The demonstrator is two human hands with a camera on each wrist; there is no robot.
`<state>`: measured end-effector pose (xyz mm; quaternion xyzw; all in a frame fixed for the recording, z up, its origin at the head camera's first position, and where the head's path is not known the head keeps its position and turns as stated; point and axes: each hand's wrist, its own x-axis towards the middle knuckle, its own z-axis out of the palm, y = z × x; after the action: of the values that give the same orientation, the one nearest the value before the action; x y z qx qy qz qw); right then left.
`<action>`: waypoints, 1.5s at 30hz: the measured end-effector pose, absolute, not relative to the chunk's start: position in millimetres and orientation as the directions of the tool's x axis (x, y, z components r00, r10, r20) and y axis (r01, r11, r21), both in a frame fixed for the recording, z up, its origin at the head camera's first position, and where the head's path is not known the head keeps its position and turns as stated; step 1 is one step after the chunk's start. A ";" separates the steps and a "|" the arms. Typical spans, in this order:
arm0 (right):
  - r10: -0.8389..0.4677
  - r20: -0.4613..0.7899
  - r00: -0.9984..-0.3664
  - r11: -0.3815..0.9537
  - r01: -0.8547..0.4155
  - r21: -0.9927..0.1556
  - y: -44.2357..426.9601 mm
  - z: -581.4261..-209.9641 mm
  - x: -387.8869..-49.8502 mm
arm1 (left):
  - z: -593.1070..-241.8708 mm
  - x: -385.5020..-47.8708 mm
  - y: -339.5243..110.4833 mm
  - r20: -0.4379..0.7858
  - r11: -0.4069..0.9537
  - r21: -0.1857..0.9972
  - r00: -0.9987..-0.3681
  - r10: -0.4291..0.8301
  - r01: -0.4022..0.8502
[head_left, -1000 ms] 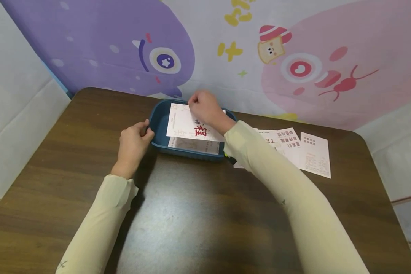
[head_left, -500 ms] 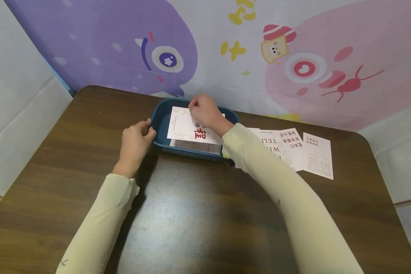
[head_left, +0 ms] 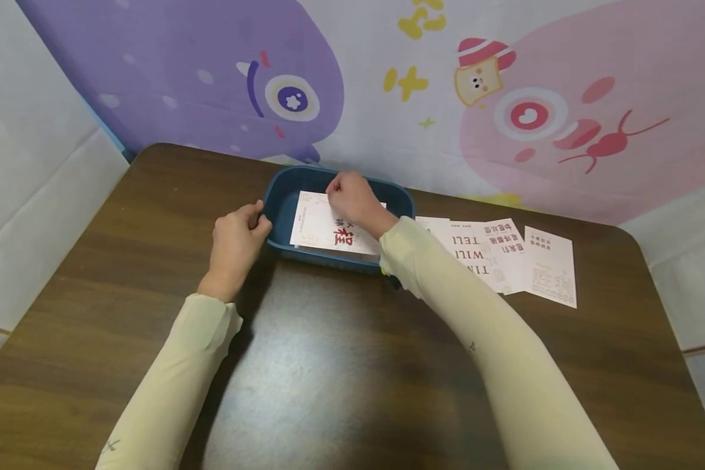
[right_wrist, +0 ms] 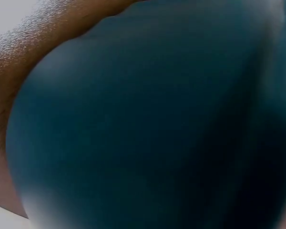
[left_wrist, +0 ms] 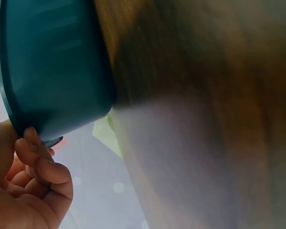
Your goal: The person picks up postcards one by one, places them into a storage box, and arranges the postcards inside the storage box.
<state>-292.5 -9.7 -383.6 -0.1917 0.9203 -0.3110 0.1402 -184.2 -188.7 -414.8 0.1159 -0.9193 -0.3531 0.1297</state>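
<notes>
A dark blue rectangular basin (head_left: 282,215) stands near the table's back edge; its outer side (left_wrist: 52,67) fills the upper left of the left wrist view. My left hand (head_left: 236,245) pinches the basin's left end at the rim, thumb and curled fingers (left_wrist: 55,171) meeting there. Over the basin, my right hand (head_left: 355,199) holds a white card (head_left: 317,225) with red characters by its far edge. The card lies low inside the walls, covering most of another card beneath. In the right wrist view the basin wall (right_wrist: 109,119) is close and blurred, and no fingers can be made out.
Several printed cards (head_left: 493,254) overlap on the table right of the basin, with one more card (head_left: 551,267) at their right end. A cartoon-printed cloth (head_left: 399,130) hangs right behind the table (head_left: 299,365). A small black thing (head_left: 393,282) shows under the right sleeve.
My right hand has lowered the white card deeper into the basin, so it hides more of the card beneath. The left hand keeps its hold on the rim. The view has shifted slightly.
</notes>
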 end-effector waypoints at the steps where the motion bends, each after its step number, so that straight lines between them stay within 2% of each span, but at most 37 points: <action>1: -0.437 -0.145 -0.888 0.737 -0.261 -0.623 -10.1 -384.8 -292.8 | -414.9 -184.5 -188.8 0.164 0.726 0.677 -0.938 -0.304 -0.117; 15: -0.439 -0.210 -0.873 0.770 -0.246 -0.589 -16.2 -398.7 -289.4 | -415.1 -184.2 -189.3 0.176 0.732 0.673 -0.938 -0.299 -0.108; 22: -0.478 -0.209 -0.853 0.768 -0.291 -0.570 -15.1 -412.1 -290.1 | -416.0 -183.8 -189.5 0.179 0.730 0.676 -0.938 -0.296 -0.101; 30: -0.449 -0.264 -0.854 0.788 -0.239 -0.568 -14.7 -411.0 -290.9 | -414.3 -183.9 -189.7 0.195 0.739 0.667 -0.935 -0.296 -0.094; 38: -0.515 -0.285 -0.809 0.788 -0.315 -0.530 -12.1 -413.0 -294.4 | -413.6 -183.4 -189.0 0.162 0.734 0.669 -0.941 -0.298 -0.117; 45: -0.533 -0.290 -0.795 0.792 -0.348 -0.502 -11.3 -412.7 -294.5 | -414.3 -184.2 -189.4 0.170 0.738 0.665 -0.940 -0.295 -0.112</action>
<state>-294.5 -11.3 -412.7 -0.2388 0.9221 -0.2171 0.2135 -184.2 -189.4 -414.3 0.1103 -0.9227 -0.3447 0.1332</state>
